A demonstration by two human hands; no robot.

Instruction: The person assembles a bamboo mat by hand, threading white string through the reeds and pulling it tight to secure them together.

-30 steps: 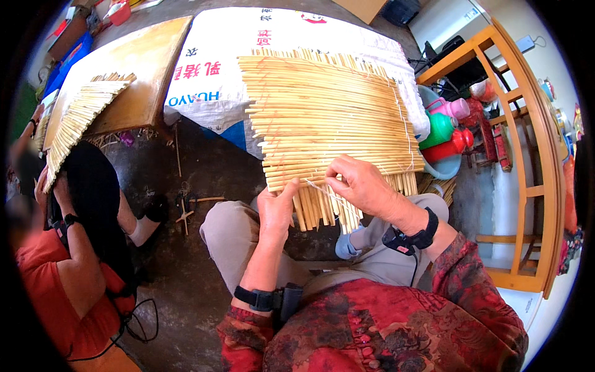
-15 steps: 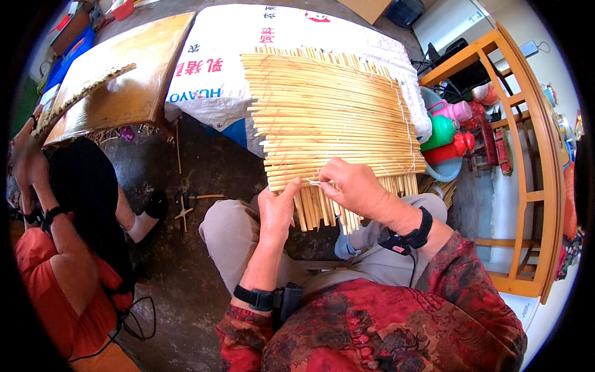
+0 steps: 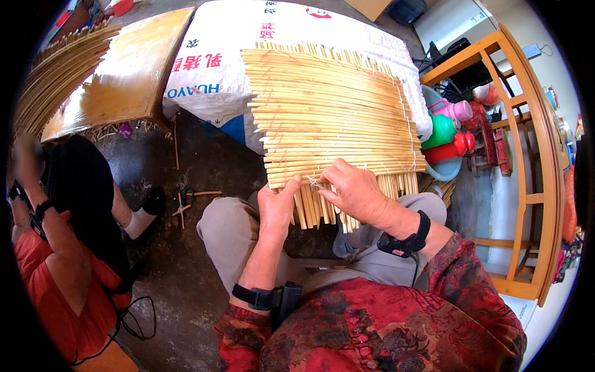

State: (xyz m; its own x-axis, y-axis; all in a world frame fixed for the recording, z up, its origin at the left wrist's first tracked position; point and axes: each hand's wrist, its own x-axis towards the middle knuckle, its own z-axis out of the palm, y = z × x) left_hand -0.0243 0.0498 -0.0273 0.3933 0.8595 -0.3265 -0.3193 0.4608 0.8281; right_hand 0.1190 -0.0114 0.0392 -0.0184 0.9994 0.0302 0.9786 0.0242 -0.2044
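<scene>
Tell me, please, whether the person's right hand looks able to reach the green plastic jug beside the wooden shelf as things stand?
Probably yes. The right hand rests at the near edge of the reed mat, and the green plastic jug stands just past the mat's right edge, with nothing visible between. The hand would first have to let go of the mat.

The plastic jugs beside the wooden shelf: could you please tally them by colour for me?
Pink jug: 1
Green jug: 1
Red jug: 1
Total: 3 jugs, clustered in a pale blue basin next to the wooden shelf, just right of the straw mat that both hands work on.
</scene>
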